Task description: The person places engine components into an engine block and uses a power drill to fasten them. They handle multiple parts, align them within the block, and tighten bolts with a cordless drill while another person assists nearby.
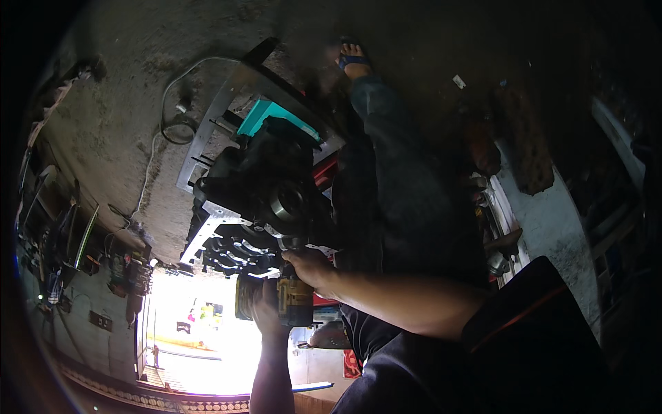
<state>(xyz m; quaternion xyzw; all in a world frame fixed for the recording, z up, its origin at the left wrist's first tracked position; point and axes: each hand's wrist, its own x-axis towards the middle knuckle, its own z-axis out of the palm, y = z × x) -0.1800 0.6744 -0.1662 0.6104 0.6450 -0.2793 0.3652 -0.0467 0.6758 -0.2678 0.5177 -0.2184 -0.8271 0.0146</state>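
Observation:
A dark engine block [238, 165] with a round metal ring on its side rests on a grey metal stand. Pale curved metal parts [241, 250] line its near end. Just below them is a yellow-and-black power tool [296, 297], whose exact kind I cannot tell. My left hand [267, 307] comes up from the lower edge and wraps round the tool's body. Reaching in from the right, my right hand [314, 270] is closed where the tool meets the engine's edge. What lies under its fingers is hidden.
The stand's grey frame [207, 134] carries a teal bracket [265, 114] beyond the engine. A grey cable [153, 159] curls over the floor at left. My jeans-clad leg [407, 165] stretches away beside the stand. A bright doorway [200, 352] glares at lower left; clutter lines the right.

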